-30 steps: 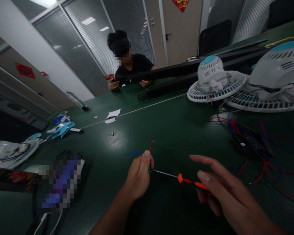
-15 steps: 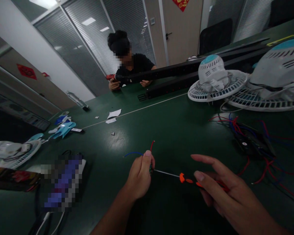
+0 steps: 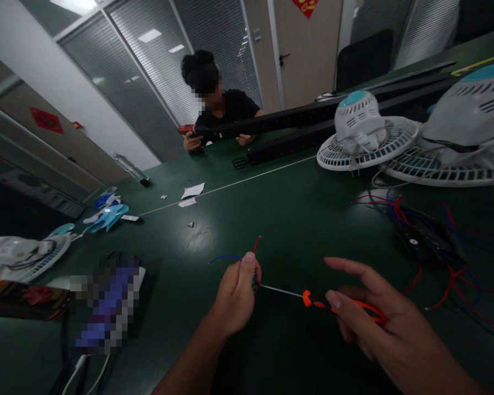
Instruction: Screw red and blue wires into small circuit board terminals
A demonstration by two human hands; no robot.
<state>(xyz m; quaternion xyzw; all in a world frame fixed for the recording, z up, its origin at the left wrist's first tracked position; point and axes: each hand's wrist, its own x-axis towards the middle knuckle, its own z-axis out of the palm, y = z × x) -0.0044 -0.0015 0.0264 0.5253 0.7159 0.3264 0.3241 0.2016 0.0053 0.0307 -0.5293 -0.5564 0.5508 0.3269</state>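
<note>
orange and black, the screwdriver (image 3: pixel 307 298) was at the lower centre-right of the frame, its metal shaft pointing left. from my remote post i recorded the right hand (image 3: pixel 381 315) at the lower right: thumb pressed on the handle, index finger extended apart from it, the other fingers curled beneath and partly hidden. i found the left hand (image 3: pixel 235 296) at the lower centre, thumb and fingers clamped on a small green part (image 3: pixel 254 281), mostly covered by the grip. a blue wire (image 3: pixel 226 256) and a red wire (image 3: pixel 257 244) projected above that hand. the shaft reached the part's edge; whether its tip made contact, i could not tell. at the right of the frame, on the green table (image 3: pixel 288 219), i noted a black module (image 3: pixel 430 238) with red and blue leads.
</note>
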